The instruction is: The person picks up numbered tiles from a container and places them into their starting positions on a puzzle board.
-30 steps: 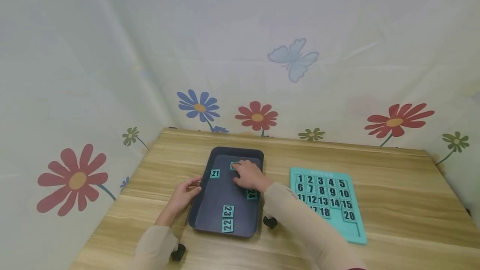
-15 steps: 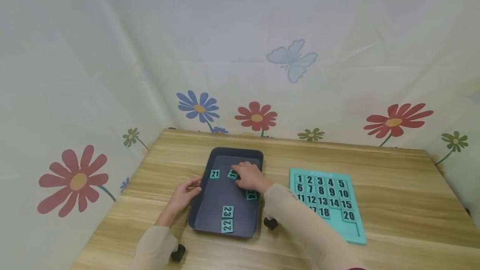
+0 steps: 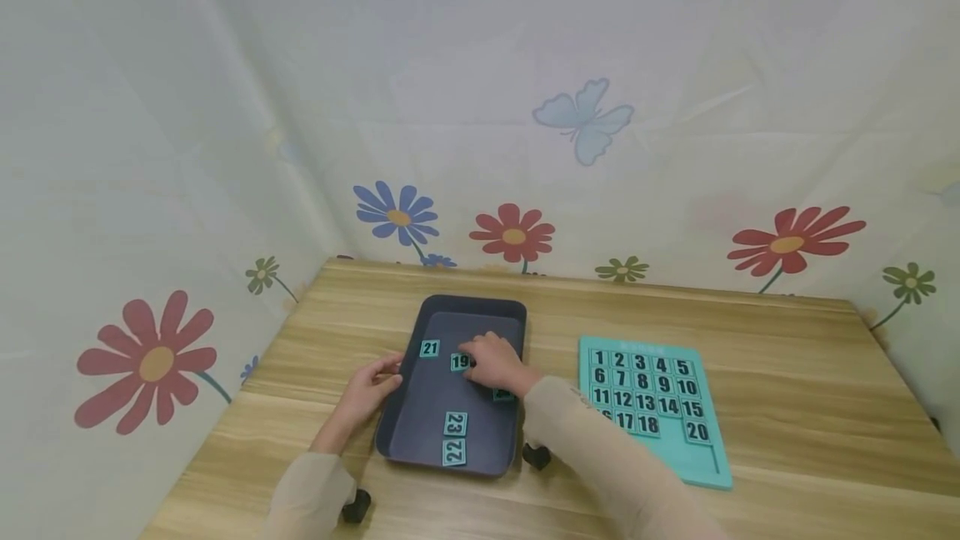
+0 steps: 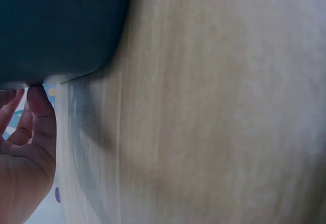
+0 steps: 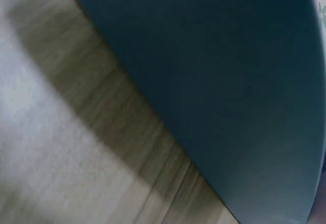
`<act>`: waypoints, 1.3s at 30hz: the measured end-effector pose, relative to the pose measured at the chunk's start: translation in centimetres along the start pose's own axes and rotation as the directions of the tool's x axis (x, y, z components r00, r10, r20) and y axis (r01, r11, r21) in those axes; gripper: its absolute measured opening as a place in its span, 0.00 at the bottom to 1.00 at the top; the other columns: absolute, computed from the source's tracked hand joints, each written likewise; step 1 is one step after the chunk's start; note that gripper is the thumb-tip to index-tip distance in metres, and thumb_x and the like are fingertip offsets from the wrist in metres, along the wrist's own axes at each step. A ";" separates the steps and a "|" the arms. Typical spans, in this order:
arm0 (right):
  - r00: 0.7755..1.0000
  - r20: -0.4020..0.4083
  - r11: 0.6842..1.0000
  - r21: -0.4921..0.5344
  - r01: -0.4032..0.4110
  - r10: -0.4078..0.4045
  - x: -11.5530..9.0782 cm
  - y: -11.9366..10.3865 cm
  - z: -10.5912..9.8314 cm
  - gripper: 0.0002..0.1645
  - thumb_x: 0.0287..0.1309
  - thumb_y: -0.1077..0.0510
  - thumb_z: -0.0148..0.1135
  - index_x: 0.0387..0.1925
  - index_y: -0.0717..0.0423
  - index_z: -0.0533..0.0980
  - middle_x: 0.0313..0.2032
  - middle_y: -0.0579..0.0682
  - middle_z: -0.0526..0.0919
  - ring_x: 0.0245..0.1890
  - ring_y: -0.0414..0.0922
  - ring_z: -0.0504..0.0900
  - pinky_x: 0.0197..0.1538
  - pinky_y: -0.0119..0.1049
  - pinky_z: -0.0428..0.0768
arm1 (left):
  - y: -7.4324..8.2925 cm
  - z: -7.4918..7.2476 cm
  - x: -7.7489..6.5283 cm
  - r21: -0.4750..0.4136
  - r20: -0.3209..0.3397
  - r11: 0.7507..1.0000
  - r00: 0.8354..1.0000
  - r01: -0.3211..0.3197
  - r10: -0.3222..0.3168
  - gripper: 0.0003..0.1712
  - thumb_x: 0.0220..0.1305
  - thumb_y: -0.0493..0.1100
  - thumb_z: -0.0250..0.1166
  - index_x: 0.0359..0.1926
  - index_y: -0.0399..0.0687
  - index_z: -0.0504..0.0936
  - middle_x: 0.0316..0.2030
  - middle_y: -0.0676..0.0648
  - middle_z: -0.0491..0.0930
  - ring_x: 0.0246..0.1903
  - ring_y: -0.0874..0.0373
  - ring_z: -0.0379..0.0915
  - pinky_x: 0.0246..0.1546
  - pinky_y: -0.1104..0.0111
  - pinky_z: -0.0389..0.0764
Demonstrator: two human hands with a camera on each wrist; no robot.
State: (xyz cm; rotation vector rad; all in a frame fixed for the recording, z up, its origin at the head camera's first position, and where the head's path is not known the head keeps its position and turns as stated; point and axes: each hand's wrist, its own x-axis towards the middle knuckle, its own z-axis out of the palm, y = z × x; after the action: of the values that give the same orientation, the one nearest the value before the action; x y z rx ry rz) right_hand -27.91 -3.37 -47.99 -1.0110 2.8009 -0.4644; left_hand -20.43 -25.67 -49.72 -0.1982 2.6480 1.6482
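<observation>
In the head view, a dark shallow tray (image 3: 420,423) lies on the table with several teal number tiles in it. My right hand (image 3: 495,359) reaches over its right side, index finger and thumb at the edges of tile 19 (image 3: 459,362). Tile 21 (image 3: 430,348) sits to the left of that. Tile 23 (image 3: 455,423) and tile 22 (image 3: 453,452) lie sideways near the front, and another tile (image 3: 503,395) is partly hidden below my right wrist. My left hand (image 3: 367,390) rests against the tray's left wall, its bent fingers touching the outside in the left wrist view.
Right of the tray lies a teal number board (image 3: 712,461) with rows of tiles; a gap shows between 18 and 20, and the bottom row is bare where visible. My right sleeve (image 3: 592,448) covers its lower left corner. A flowered curtain (image 3: 675,190) stands behind the table.
My right hand has drawn tile 19 towards me and turned it from a slant until its number reads upright. The left hand and tray stay put.
</observation>
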 end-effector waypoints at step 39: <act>0.992 -0.121 0.936 0.342 0.082 -0.043 -8.4 3.1 -5.2 0.17 0.44 0.57 0.64 0.40 0.53 0.77 0.37 0.45 0.75 0.40 0.45 0.73 0.41 0.36 0.74 | 0.1 0.0 -0.1 0.001 0.010 1.000 1.000 0.000 0.000 0.23 0.59 0.35 0.55 0.56 0.39 0.69 0.46 0.36 0.72 0.42 0.51 0.74 0.36 0.68 0.77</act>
State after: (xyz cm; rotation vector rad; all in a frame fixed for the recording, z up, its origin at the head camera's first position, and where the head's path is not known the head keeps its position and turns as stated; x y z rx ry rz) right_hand -24.48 5.54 -43.96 -1.0216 2.6470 -1.0107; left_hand -20.39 -25.60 -49.59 -0.1899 2.6410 1.6437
